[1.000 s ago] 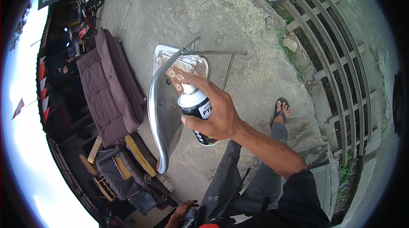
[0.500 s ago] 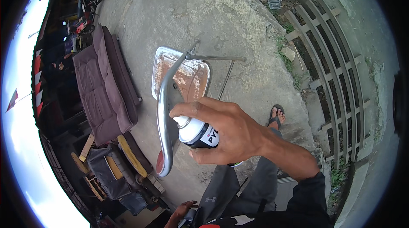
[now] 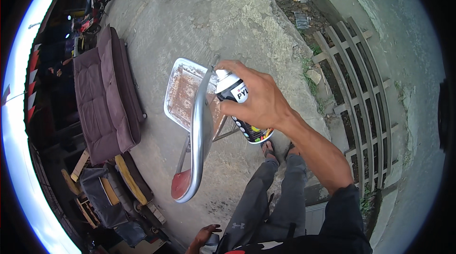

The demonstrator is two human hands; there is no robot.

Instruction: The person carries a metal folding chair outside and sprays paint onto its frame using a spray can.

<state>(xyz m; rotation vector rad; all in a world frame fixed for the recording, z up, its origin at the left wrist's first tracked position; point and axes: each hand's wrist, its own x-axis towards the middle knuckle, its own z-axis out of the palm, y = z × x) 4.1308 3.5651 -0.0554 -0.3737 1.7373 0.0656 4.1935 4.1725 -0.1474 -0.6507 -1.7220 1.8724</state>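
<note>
Head view: The right hand (image 3: 262,98) grips a black spray can (image 3: 249,132) with a white top. The index finger lies at the nozzle, the thumb presses against the near side, and the other fingers are mostly hidden behind the hand's back. The can is tilted, its top toward the upper left, just beside a silver metal frame (image 3: 199,135); contact between the two cannot be determined. The frame stands on the concrete ground (image 3: 156,26). It bears a rust-marked pan (image 3: 184,93) with a pale rim, and a red patch (image 3: 181,185) shows at its lower end.

The left hand (image 3: 205,235) is low, beside the dark grey trousers (image 3: 251,206). Its fingers are slightly bent; whether they hold the small grey item (image 3: 212,243) next to them cannot be determined.

A purple-brown sofa (image 3: 97,104) is at left, well apart; a slatted barrier (image 3: 363,92) is at right.
</note>
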